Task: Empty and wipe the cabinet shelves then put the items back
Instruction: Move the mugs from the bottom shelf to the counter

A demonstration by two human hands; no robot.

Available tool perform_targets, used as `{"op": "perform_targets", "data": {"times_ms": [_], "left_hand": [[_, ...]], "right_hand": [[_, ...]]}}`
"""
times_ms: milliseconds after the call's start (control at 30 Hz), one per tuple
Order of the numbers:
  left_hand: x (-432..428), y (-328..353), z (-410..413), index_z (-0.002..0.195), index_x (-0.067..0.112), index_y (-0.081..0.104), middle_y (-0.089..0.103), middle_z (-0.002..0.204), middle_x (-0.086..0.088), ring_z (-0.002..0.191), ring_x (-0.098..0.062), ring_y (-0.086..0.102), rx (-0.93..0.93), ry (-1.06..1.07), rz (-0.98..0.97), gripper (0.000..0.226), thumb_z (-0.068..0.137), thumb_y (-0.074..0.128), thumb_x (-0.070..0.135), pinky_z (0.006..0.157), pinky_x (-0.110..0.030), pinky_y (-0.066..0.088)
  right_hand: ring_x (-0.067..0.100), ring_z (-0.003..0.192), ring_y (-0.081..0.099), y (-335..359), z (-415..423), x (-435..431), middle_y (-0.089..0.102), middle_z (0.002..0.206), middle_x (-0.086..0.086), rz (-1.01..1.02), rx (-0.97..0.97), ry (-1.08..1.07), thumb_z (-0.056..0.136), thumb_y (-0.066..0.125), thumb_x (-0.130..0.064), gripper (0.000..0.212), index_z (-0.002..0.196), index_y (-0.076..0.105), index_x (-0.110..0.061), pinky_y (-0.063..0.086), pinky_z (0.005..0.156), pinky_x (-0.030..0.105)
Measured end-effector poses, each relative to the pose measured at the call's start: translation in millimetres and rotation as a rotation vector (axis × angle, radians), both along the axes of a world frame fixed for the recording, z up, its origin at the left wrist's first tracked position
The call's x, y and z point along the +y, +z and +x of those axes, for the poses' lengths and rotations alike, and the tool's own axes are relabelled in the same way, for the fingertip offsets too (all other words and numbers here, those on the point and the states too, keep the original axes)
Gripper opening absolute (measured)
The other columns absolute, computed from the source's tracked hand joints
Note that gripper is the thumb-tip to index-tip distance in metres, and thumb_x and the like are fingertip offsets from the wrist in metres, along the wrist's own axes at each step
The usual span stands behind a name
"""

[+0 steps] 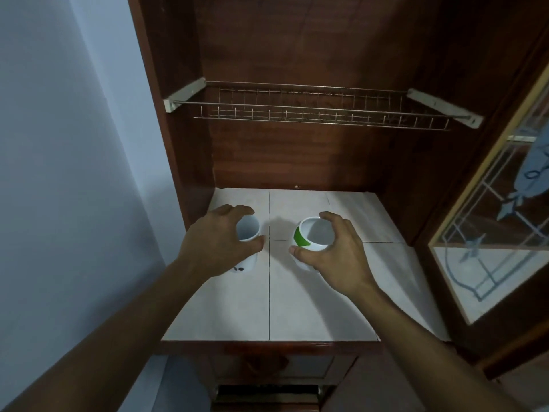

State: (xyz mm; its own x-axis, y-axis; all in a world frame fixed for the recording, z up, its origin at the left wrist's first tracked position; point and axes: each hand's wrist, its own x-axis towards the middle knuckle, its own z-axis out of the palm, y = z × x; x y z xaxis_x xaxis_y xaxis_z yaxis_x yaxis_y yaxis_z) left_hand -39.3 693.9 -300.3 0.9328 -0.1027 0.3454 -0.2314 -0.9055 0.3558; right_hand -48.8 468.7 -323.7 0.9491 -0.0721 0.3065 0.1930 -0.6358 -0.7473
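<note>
White ceramic cup (248, 229), green-banded white ceramic cup (316, 234): likely light, slick, breakable; left hand (217, 242) and right hand (336, 254) gripped them around the rims.

The only view is worn on the head, above and behind the left hand (219, 242) and right hand (329, 254), facing forward and down into the cabinet (297, 162). It sits near: both forearms enter at the bottom corners, and the lens sees into the mouths of the white cup (248, 228) and green-banded cup (318, 233) that the hands grip. The tiled shelf (297, 307) fills the ground beneath the hands (its edges bow, wide-angle). A wire rack (312, 111) lies beyond and above them, a glass door (490, 233) right of the right hand, a wall (74, 144) left of the left.
</note>
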Motion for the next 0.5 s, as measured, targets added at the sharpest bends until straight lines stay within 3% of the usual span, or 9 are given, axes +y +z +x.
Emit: {"op": "perform_targets", "data": {"times_ms": [300,500], "left_hand": [[32,-29,86,0.117,0.019,0.063,0.069,0.104,-0.001,0.084,-0.024,0.066,-0.058,-0.084,0.01,0.066,0.069,0.064,0.065,0.075,-0.04,0.058],[37,-42,125,0.132,0.025,0.053,0.06,0.127,0.002,0.107,-0.021,0.059,0.043,-0.056,-0.012,0.069,0.076,0.072,0.06,0.091,-0.036,0.051]], "right_hand": [[0.006,0.106,0.043,-27,73,36,0.048,0.13,-0.004,0.002,0.054,-0.086,0.062,0.09,-0.041,0.086,0.133,0.046,-0.023,0.041,0.085,0.02],[0.008,0.109,0.045,-43,116,44,0.047,0.131,-0.003,-0.012,0.107,-0.104,0.062,0.09,-0.039,0.087,0.133,0.045,-0.021,0.038,0.085,0.019]]}}
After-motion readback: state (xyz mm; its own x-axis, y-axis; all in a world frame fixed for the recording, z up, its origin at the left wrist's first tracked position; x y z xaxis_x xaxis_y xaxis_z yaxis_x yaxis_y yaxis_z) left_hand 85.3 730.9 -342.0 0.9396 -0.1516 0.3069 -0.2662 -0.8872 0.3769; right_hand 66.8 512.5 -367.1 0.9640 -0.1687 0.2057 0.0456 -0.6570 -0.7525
